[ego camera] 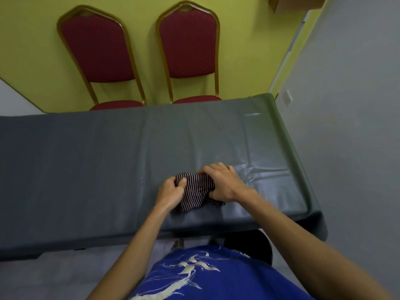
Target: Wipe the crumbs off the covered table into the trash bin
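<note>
Near the front edge of the covered table (86,159), the left hand (171,191) pinches the striped cloth (197,189), thumb curled over its fold; the right hand (223,182) grips the other side, fingers curled round it, probably bunching it into a wiping pad; crumbs are too small to tell; a dark shape (249,243) under the table's edge may be the bin.

Function room: banquet chairs (97,53), covered table (86,159)
</note>
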A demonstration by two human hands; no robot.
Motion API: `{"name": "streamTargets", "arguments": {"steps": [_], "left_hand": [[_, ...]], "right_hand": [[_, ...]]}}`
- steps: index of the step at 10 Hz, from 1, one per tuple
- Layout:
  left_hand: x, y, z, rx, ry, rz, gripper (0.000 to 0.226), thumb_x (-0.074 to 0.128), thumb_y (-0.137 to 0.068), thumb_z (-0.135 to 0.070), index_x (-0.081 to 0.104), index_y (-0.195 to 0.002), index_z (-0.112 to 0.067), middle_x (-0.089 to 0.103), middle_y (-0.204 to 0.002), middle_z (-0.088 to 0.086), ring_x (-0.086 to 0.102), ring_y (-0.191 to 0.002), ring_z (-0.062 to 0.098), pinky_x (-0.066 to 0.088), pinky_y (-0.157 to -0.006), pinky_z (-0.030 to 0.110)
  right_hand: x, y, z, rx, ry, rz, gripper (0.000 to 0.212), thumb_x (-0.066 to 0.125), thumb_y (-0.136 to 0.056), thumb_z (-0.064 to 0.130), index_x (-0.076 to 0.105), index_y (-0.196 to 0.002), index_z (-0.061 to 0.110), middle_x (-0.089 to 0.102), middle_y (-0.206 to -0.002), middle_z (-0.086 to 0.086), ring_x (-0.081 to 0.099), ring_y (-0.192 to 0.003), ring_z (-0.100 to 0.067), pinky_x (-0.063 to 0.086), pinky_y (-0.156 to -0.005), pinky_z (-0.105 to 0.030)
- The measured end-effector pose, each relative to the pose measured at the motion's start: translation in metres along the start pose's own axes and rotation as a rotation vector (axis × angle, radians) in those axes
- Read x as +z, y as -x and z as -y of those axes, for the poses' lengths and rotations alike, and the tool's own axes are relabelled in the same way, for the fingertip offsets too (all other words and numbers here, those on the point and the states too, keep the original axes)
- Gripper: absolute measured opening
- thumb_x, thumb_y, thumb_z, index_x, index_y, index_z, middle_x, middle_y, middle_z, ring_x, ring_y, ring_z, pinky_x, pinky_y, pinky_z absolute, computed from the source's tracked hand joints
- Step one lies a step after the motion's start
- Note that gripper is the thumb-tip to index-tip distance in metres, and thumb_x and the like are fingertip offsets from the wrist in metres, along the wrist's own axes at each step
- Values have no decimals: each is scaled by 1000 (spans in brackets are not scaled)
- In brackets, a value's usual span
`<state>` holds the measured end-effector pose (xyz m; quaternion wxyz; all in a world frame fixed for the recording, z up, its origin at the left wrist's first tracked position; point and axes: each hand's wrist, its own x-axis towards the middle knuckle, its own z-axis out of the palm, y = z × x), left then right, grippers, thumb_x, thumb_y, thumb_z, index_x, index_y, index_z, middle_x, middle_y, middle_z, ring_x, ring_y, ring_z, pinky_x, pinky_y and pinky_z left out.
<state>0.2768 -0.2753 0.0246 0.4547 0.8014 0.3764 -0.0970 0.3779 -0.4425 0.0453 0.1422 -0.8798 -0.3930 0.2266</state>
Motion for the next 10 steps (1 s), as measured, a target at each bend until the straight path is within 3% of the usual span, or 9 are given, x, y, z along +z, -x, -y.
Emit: {"name": "streamTargets", "arguments": {"steps": [2, 3, 4, 5, 6, 7, 8, 9, 10], "left_hand": [[14, 11, -1, -21, -112, -197, 30, 43, -100, -32, 51, -111, -4, 62, -117, 20, 57, -110, 39, 40, -78, 36], [17, 15, 0, 33, -170, -292, 28, 46, -99, -28, 50, -114, -4, 58, -117, 18, 55, -109, 36, 40, -78, 38], [21, 22, 1, 273, -243, -481, 35, 54, -94, -20, 51, -125, -6, 51, -125, 15, 49, -114, 31, 41, -92, 41], [36, 27, 0, 483, -397, -383, 42, 38, -99, -26, 45, -139, -14, 40, -148, 9, 33, -138, 27, 29, -111, 47], [47, 27, 12, 459, -521, -145, 63, 4, -96, -39, 17, -155, -17, 8, -164, 4, -3, -151, 19, 0, -122, 49], [44, 18, 20, 465, -598, -75, 65, -2, -95, -43, 0, -156, -20, -6, -165, 0, -15, -150, 16, -11, -120, 50], [35, 13, 10, 442, -673, 27, 59, 9, -102, -40, -5, -155, -18, -14, -163, 1, -22, -148, 17, -16, -117, 50], [17, 3, -7, 402, -561, 161, 58, 15, -105, -36, -3, -156, -13, -14, -163, 1, -22, -148, 16, -16, -117, 49], [-9, -19, -45, 436, -457, 120, 57, 16, -106, -34, 3, -156, -9, -6, -164, 3, -16, -149, 15, -11, -120, 45]], "right_hand": [[41, 11, 17, 152, 48, -67, 93, 60, -73, 34, 15, -155, 34, -4, -166, -5, -8, -152, -29, 5, -119, -58], [45, 19, 20, 203, 61, -140, 95, 57, -76, 28, 8, -157, 32, -6, -167, -5, -12, -153, -28, 2, -119, -59], [52, 23, 22, 215, 64, -148, 95, 54, -79, 23, 3, -158, 28, -6, -167, -4, -12, -153, -25, 3, -119, -59], [53, 19, 22, 228, 30, -143, 93, 53, -80, 25, 4, -159, 25, -5, -167, -4, -12, -153, -26, 6, -119, -59], [48, 11, 20, 222, 10, -89, 91, 53, -83, 30, 3, -159, 24, -4, -167, -2, -10, -153, -24, 12, -120, -59], [35, 9, 14, 203, 28, 42, 96, 57, -82, 31, 0, -159, 26, -7, -167, 1, -10, -153, -21, 14, -119, -61], [12, 1, 9, 216, 40, 263, 99, 62, -84, 37, -4, -159, 28, -11, -167, 1, -12, -153, -21, 8, -120, -58], [-15, -9, 8, 207, -151, 382, 85, 64, -87, 30, 16, -157, 17, 13, -165, -9, 14, -151, -28, 21, -121, -45], [-37, -26, 4, 199, -175, 214, 77, 62, -92, 24, 22, -155, 7, 18, -164, -12, 18, -151, -26, 20, -122, -36]]}}
